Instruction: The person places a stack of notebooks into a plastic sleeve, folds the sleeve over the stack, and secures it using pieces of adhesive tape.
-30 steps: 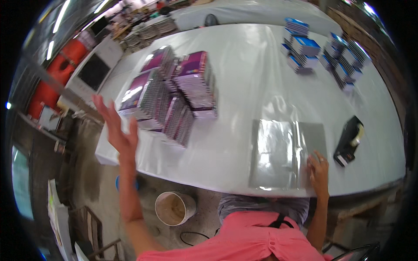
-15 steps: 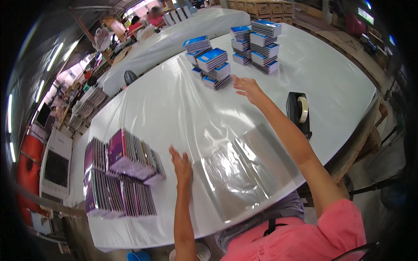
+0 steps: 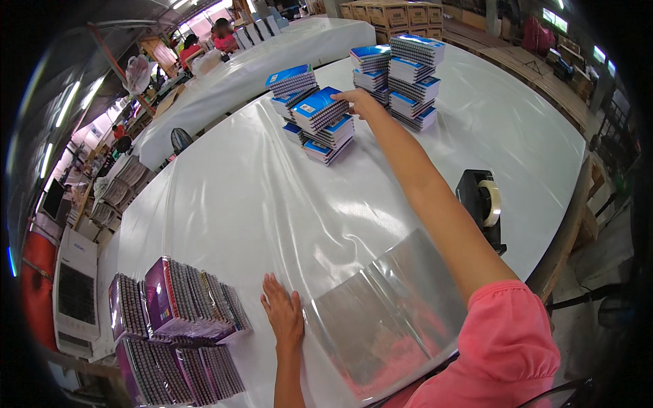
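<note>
My right hand [image 3: 359, 103] reaches far across the table, its fingers closed on the right edge of the top blue spiral notebooks [image 3: 317, 109] in the nearest blue stack. Part of its grip is hidden behind the notebooks. My left hand [image 3: 282, 314] lies flat on the white table covering with fingers outstretched, holding nothing. To its right a clear plastic sheet or bag [image 3: 381, 319] is spread out, partly under my right arm. On its left stand purple spiral notebooks [image 3: 187, 299] in shiny clear wrap, grouped in several blocks.
More blue notebook stacks [image 3: 413, 78] stand just beyond my right hand. A black tape dispenser [image 3: 476, 204] with a roll of tape is right of my right forearm. Behind lie another covered table [image 3: 272, 54], cardboard boxes [image 3: 388, 15] and people at work. A white air cooler [image 3: 76, 292] stands at left.
My right hand has moved forward from beside the blue stack onto its top notebooks. My left hand now rests flatter on the table. The whole view has shifted.
</note>
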Demonstrator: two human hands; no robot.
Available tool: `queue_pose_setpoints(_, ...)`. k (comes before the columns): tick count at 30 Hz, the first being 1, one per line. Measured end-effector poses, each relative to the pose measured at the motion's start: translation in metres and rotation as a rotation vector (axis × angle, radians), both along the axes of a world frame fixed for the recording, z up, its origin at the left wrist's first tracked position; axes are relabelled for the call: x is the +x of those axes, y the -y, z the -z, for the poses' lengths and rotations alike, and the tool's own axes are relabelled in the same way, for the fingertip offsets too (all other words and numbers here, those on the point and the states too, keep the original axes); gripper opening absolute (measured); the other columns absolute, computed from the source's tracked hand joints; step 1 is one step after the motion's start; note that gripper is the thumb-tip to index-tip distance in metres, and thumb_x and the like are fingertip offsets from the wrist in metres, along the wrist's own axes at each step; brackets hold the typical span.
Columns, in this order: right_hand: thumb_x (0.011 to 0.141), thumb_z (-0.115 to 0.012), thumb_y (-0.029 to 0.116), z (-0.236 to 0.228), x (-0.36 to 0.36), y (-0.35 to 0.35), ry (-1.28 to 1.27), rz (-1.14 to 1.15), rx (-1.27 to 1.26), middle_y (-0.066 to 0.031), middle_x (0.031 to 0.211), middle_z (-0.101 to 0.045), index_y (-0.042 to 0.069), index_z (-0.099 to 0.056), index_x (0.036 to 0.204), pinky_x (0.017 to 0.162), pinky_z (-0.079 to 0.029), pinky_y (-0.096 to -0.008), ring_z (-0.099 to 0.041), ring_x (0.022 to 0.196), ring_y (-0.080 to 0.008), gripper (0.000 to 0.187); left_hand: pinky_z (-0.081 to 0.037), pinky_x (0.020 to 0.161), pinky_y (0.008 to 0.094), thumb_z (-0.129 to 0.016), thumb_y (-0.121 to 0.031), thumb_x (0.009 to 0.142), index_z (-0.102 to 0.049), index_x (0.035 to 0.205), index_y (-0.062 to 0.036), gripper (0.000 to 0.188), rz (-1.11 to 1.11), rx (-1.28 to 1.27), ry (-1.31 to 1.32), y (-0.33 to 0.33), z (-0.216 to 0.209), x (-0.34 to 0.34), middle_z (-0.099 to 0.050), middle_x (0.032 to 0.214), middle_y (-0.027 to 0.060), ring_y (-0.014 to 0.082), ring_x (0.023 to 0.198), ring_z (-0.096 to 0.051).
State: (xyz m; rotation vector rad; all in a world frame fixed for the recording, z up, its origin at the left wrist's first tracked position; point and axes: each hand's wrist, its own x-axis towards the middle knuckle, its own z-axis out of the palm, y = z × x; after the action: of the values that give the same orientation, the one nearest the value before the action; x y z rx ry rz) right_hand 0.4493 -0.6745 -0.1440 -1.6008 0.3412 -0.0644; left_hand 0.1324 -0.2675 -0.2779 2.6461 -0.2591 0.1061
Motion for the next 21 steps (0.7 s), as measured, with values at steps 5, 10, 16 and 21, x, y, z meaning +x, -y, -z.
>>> queue_pose_setpoints(5,0.06,-0.086,0.011,-0.005,0.022,0.012,0.122,0.194,0.275,-0.0142,0.108,-0.062,-0.005,-0.056,0.117,0.079,-0.052,-0.0369,-0.063,0.094,-0.0264,0.066,-0.006,0.117,0.0496,-0.032,-0.04,0.101,-0.013,0.15,0.001,0.067,0.035,0.007,0.012,0.01,0.003,0.005,-0.016,0.157,0.0205,0.0336,0.146,-0.01)
queue_pose_setpoints(10,0.057,-0.084,-0.003,-0.014,0.021,-0.016,0.262,0.209,0.305,-0.0144,0.085,-0.067,-0.008,-0.061,0.103,0.068,-0.057,-0.0376,-0.065,0.071,-0.0247,0.052,-0.007,0.117,0.05,-0.031,-0.037,0.102,-0.01,0.151,0.0012,0.066,0.044,-0.002,0.002,0.01,-0.003,0.0,-0.015,0.157,0.0203,0.0333,0.147,-0.01)
queue_pose_setpoints(16,0.06,-0.086,0.016,-0.044,-0.077,-0.064,0.458,-0.099,-0.023,-0.0133,0.101,-0.065,-0.01,-0.055,0.118,0.082,-0.05,-0.0358,-0.064,0.089,-0.0222,0.071,-0.008,0.116,0.0506,-0.041,-0.032,0.1,-0.011,0.151,-0.0001,0.068,0.028,-0.047,0.087,0.003,0.01,0.005,-0.015,0.157,0.0205,0.0365,0.146,-0.012)
queue_pose_setpoints(21,0.06,-0.086,0.012,-0.042,-0.245,-0.107,0.594,-0.298,-0.229,-0.0116,0.114,-0.061,-0.004,-0.053,0.125,0.091,-0.047,-0.0328,-0.059,0.103,-0.0185,0.075,-0.014,0.116,0.0505,-0.071,-0.044,0.081,-0.01,0.152,-0.0032,0.102,0.02,-0.113,0.282,-0.008,-0.001,-0.005,-0.008,0.158,0.0199,0.0354,0.146,-0.013)
